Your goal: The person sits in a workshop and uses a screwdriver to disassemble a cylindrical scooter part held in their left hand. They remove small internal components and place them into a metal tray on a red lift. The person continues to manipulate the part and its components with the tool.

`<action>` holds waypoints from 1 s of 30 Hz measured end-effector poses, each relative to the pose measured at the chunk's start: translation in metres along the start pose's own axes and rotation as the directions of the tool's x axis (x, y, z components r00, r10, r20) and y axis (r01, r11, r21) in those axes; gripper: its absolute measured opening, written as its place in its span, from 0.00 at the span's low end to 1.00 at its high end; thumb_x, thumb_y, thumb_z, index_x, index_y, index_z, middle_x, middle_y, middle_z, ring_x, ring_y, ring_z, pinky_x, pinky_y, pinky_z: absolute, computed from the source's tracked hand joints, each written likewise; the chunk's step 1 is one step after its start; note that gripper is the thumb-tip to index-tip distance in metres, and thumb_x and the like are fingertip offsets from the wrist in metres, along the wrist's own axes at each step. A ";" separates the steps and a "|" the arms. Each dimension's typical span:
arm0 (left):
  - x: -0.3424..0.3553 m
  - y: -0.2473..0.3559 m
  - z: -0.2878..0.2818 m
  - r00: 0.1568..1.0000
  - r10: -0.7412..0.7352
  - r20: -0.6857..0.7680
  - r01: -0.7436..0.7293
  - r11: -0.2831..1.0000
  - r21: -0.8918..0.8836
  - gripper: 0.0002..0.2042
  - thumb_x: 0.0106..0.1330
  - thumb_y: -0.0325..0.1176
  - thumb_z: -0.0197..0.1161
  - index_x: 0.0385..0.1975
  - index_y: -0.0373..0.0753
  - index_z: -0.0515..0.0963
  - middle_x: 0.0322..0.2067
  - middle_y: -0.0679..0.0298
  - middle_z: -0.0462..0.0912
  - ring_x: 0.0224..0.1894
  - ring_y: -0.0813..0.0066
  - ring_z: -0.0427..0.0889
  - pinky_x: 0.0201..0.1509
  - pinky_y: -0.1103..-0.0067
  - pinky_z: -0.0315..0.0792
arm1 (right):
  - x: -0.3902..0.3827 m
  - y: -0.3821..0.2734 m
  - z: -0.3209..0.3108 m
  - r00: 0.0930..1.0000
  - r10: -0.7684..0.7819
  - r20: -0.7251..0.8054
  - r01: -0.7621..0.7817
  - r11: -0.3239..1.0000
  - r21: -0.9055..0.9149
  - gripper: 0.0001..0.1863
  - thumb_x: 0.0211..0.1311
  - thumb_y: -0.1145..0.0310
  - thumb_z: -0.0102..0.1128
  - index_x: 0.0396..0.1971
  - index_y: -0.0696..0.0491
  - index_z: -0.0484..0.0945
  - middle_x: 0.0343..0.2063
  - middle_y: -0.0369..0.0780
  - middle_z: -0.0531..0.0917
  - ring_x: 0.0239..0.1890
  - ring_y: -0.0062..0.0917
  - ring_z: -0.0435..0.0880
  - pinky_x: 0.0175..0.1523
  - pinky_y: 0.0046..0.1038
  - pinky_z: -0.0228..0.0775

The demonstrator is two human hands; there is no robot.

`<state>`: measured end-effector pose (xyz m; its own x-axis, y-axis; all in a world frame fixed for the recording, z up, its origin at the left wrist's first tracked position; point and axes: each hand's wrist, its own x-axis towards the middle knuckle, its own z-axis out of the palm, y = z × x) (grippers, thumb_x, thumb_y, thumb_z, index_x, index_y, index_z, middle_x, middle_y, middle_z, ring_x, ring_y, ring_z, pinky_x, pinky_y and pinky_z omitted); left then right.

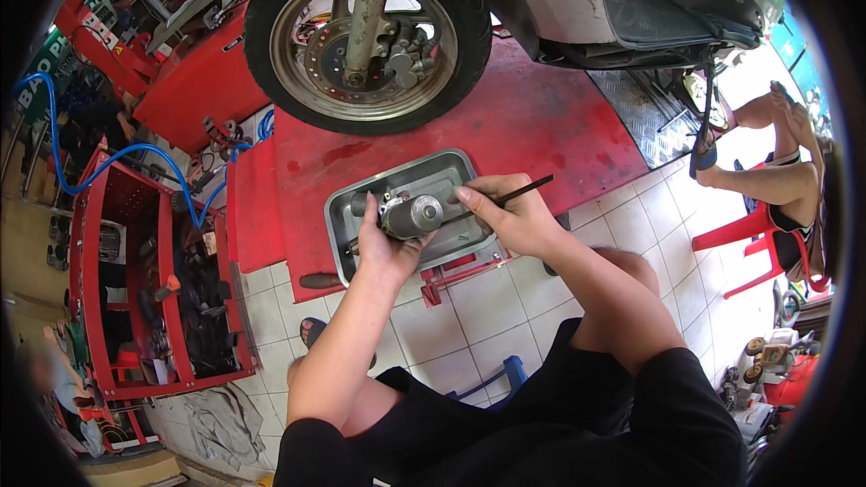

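My left hand (386, 248) is closed around a silver cylindrical motor-like part (410, 215), its round end turned upward, above a steel tray (458, 162). My right hand (505, 207) grips a long, thin dark tool (539, 182), held slanting across the right of the tray just beside the cylinder. Small loose items lie in the tray, too small to name. A dark handle (320, 280) rests at the tray's lower left, on a red platform (559, 135).
A scooter's front wheel (271, 54) stands beyond the tray. A red tool cart (90, 252) with a blue hose (144, 149) is at left. Another person (758, 176) sits on a red plastic chair (749, 234) at right; another is partly visible at lower left. A blue stool (517, 372) is below me.
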<state>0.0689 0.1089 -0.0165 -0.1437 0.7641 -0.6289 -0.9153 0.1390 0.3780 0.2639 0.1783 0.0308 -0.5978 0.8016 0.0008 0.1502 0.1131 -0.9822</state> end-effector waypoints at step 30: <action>-0.039 0.008 -0.043 0.974 0.023 -0.225 -0.027 1.000 -0.012 0.27 0.78 0.55 0.38 0.62 0.39 0.68 0.60 0.51 0.75 0.63 0.52 0.73 0.68 0.51 0.66 | 0.044 0.038 -0.018 0.996 -0.085 0.014 0.071 0.726 -0.684 0.23 0.67 0.49 0.58 0.28 0.55 0.88 0.22 0.50 0.83 0.29 0.48 0.84 0.40 0.43 0.78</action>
<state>0.0506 0.0537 -0.0181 -0.2459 0.6058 -0.7567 -0.9157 0.1109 0.3863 0.2572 0.2288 -0.0033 -0.6191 0.7811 0.0816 0.6053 0.5408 -0.5841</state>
